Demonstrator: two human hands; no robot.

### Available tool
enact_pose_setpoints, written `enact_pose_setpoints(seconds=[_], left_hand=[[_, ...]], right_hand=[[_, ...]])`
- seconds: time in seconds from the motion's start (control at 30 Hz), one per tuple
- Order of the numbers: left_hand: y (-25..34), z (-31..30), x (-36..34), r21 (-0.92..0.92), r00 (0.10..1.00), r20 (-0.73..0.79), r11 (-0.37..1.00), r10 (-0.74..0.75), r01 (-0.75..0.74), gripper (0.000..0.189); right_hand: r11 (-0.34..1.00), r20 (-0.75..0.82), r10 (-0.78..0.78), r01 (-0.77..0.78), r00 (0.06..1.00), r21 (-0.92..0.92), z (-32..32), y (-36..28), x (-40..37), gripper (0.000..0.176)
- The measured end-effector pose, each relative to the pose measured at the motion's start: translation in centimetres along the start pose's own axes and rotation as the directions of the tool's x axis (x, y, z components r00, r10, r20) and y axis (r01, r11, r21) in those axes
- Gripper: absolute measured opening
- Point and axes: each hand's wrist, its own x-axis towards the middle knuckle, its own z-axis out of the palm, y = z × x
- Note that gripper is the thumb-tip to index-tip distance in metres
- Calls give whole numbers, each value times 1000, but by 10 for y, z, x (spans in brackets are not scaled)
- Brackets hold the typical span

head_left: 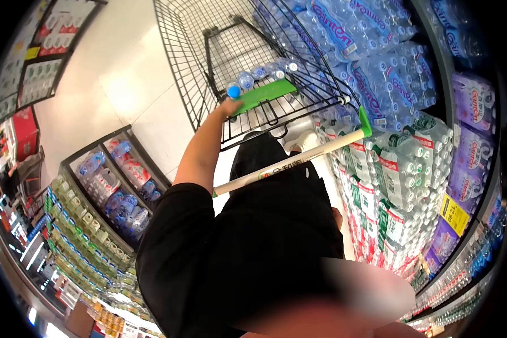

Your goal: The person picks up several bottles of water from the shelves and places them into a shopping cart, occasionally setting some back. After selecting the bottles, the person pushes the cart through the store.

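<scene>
My left hand [227,107] reaches forward into a black wire shopping cart [186,73]. Its fingers close on the near end of a shrink-wrapped pack of water bottles [263,71] with blue caps. The pack lies across the cart's green seat flap [265,94]. The cart's pale handle bar [298,160] with green ends runs across in front of my black-clothed body. My right hand is hidden; only a sliver of skin shows at my right side, behind my dark top.
Stacked packs of bottled water [400,186] fill the shelves close on the right, with a yellow price tag [454,215]. A low shelf unit of bottled drinks [104,191] stands on the left. Pale floor tiles [118,84] lie ahead to the left of the cart.
</scene>
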Motion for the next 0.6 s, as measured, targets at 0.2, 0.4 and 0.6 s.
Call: enact_pose_setpoints(seconds=[0.2,0.4,0.6], left_hand=[[53,1,-89,464,974,220,872,57,-156,72],[103,-19,-180,635,965,160,727,210,-263,86],[143,12,-217,754,959,-90,647,269,-111,63]], right_hand=[[997,54,-78,77,996,20,-17,-73,62,19],[953,-70,-301,300,951,-28,-21,-76,128,24],[867,-2,-497,497,868,-34,-68,-135,154,24]])
